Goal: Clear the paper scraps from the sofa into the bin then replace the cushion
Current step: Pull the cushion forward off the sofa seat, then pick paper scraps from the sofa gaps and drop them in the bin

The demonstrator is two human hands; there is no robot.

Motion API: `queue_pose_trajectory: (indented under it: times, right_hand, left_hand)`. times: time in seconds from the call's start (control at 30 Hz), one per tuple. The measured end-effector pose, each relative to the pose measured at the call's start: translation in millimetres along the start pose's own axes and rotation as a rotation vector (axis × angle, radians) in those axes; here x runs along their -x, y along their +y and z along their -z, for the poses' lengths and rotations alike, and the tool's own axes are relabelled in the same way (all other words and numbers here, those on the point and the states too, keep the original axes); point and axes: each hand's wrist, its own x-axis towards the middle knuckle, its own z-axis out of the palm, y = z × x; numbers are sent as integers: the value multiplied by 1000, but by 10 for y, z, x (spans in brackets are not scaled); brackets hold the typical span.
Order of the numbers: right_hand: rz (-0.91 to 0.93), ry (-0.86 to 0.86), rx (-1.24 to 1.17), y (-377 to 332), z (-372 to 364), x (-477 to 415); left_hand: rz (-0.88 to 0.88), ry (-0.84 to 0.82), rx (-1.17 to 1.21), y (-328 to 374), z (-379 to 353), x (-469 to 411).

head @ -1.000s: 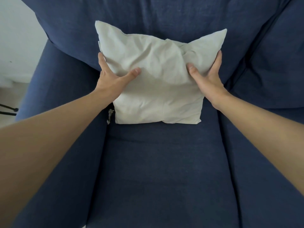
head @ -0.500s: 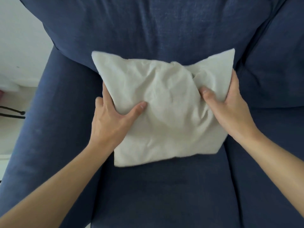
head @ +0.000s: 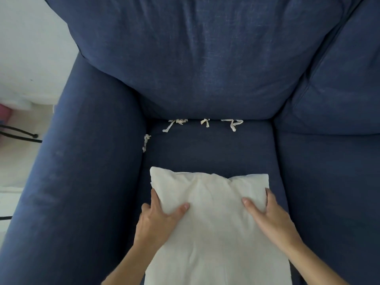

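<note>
Presently, both hands grip one cream cushion (head: 213, 223) over the near part of the blue sofa's seat (head: 205, 153); the left hand (head: 158, 220) clasps the cushion's left edge, thumb laid across the top face, remaining fingers curled round the side and mostly hidden beneath the fabric; the right hand (head: 267, 214) clasps the right edge likewise, thumb on top pointing inward, fingers wrapped over the side; both hands are closed on the fabric, and the cover puckers between the two thumbs. The cushion's far corners point toward the back of the sofa; its near end runs out of view at the bottom; whether its underside touches the seat cannot be told.

Paper scraps (head: 205, 122) lie along the far edge of the seat, at the crease under the back cushion (head: 205, 58); three small clusters of crumpled white strips sit side by side there, well apart from the cream cushion; a further twisted strip (head: 145, 142) sits at the left, wedged where the seat meets the armrest (head: 82, 171). A second seat (head: 329, 171) and a second back cushion adjoin on the right. Beyond the armrest, at far left, a pale floor and a thin black object (head: 20, 132) show; its nature cannot be made out.
</note>
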Motion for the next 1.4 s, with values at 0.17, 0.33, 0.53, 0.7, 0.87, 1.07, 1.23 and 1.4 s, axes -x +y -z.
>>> queue_pose_trajectory:
  times: [0.17,0.33,0.53,0.7,0.87,1.07,1.23,1.4]
  right_hand:
    - [-26,31,118,64,-178,-115]
    - [-53,37,161,135,-298,-153]
    - [-56,127,241,121,-274,23]
    - [143,424,498,32,-291,274]
    - [299,440,424,-471,-412,318]
    - [445,459,387,-1233,-662,18]
    - [427,306,261,-1740,-867,-368]
    - [360,228,217,-2067,-1029,-849]
  left_hand:
    - [16,-10,-64,-141,-116,-162]
    - [-25,-109,85,-243,-116,-171]
    - [-101,-115,-12,-502,90,37]
    - [-390,329,-589,-819,481,286]
    - [-589,475,-817,-854,883,141]
    - [-608,540,-1021,-512,1211,-240]
    - [-562,527,-1134,-245,1290,-669]
    - [-544,481,-1221,-38,1335,-1131]
